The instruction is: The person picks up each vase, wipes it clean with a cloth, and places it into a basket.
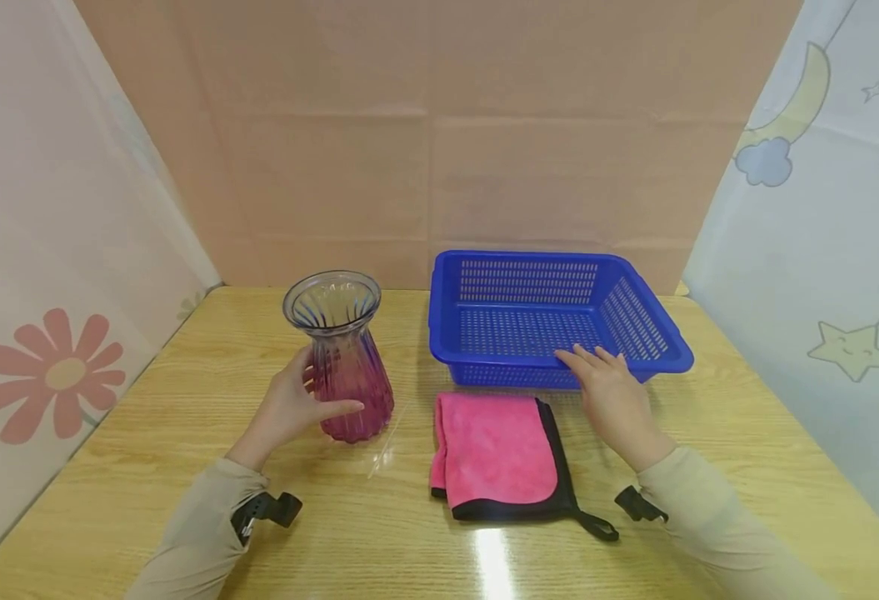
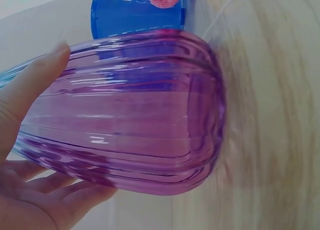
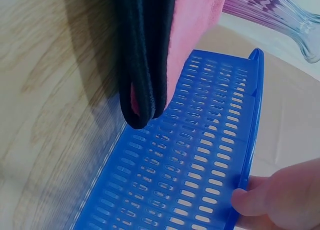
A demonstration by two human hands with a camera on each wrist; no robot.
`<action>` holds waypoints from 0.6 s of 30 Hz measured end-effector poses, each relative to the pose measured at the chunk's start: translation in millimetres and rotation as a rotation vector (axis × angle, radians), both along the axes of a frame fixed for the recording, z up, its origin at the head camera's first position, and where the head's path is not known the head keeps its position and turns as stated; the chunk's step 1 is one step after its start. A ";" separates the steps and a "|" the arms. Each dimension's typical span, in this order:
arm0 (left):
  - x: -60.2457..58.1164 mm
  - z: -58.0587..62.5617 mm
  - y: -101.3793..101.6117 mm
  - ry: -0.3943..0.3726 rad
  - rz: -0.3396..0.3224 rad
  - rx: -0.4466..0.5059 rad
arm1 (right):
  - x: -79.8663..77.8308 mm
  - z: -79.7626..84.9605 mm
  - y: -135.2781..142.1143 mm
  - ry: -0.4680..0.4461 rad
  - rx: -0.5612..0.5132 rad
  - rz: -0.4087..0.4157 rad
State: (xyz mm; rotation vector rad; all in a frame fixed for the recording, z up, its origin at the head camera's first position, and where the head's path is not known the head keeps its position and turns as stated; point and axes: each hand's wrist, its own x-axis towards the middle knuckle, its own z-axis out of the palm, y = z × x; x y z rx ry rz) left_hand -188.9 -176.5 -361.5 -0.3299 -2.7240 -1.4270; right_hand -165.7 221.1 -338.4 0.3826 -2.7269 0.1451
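My left hand (image 1: 289, 404) grips a ribbed glass vase (image 1: 352, 383) from the left, thumb across the near side and fingers behind. The vase is upright, clear-bluish at its flared mouth and purple-pink lower down. In the left wrist view the thumb and fingers lie on opposite sides of the vase (image 2: 135, 115). Whether its base touches the table cannot be told. On the right, my right hand (image 1: 615, 404) pinches the near rim of a blue plastic basket (image 1: 484, 360), with the thumb outside and fingertips over the rim. Slotted holes cover the basket's wall (image 3: 200, 140).
A folded pink towel (image 1: 499, 454) with black edging and a hanging loop lies in front of the basket, between my forearms. Everything stands on a wood-grain table (image 1: 357, 533). A brown backdrop (image 1: 319, 167) rises behind, with patterned cloth at both sides.
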 end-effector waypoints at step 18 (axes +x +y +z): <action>-2.4 2.9 0.0 0.020 0.089 0.056 | 0.7 1.2 -1.0 -0.002 -0.001 -0.007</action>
